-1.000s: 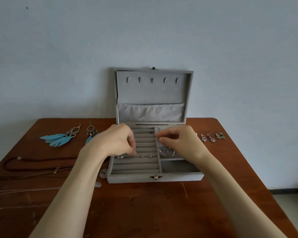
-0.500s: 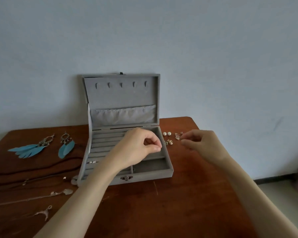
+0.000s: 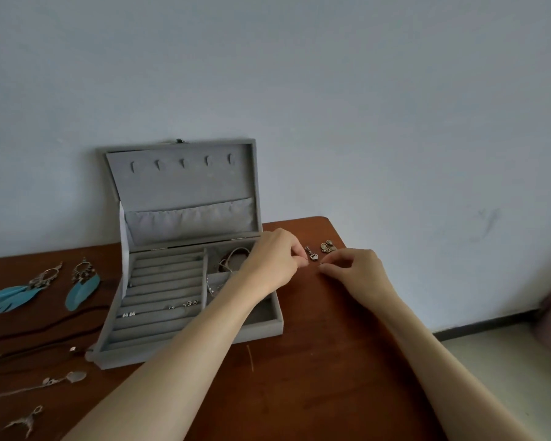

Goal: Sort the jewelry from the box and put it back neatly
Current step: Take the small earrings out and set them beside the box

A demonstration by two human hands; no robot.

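The grey velvet jewelry box [image 3: 268, 326] stands open on the brown table, lid up against the wall. Small studs [image 3: 190, 303] sit in its ring rows, and a bracelet [image 3: 233, 259] lies in the back right compartment. My left hand [image 3: 274, 259] reaches across the box to the table on its right, fingertips pinched together beside a silver earring [image 3: 312, 255]. My right hand [image 3: 353, 265] faces it, thumb and forefinger pinching something tiny just right of that earring. A cluster of bronze earrings [image 3: 328, 246] lies behind my hands.
Two blue feather earrings [image 3: 83, 288] lie left of the box, with a brown cord necklace [image 3: 45, 326] and thin silver chains with pendants [image 3: 74, 377] nearer me. The table's right edge [image 3: 347, 249] is close to my right hand; floor lies beyond.
Both hands left the box and moved right to the small earrings on the table. My view swung right, so the box now sits further left.
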